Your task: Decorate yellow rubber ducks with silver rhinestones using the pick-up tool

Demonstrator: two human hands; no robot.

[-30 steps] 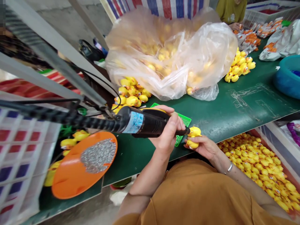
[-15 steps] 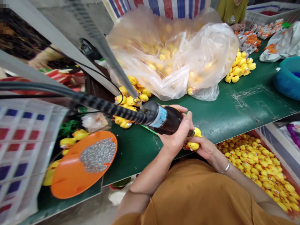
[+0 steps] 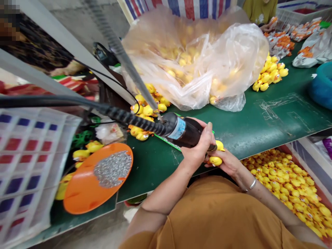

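My left hand (image 3: 198,147) is wrapped round a black electric screwdriver (image 3: 190,133) with a blue label, hanging from a coiled spring. Its tip points right and down, against a yellow toy duck (image 3: 215,160). My right hand (image 3: 229,162) grips this duck at the table edge; the fingers partly cover it, so the exact contact of the tip is hidden. Beneath the screwdriver lies a green-edged tray (image 3: 169,142) holding small silver pieces, mostly covered. To the left, an orange dish (image 3: 77,197) carries a heap of small silver screws (image 3: 112,169).
Yellow ducks (image 3: 142,110) lie behind the screwdriver, beside a large clear plastic bag (image 3: 199,69) of ducks. A bin of ducks (image 3: 290,186) stands below right. A blue basin (image 3: 323,84) is at far right, a white plastic crate (image 3: 26,173) at left. Another person (image 3: 259,14) sits at the back.
The view has shifted slightly, so the surroundings sit a little further right. Both hands keep their hold, with the screwdriver tip still at the duck. The co-worker's hand at left has moved.
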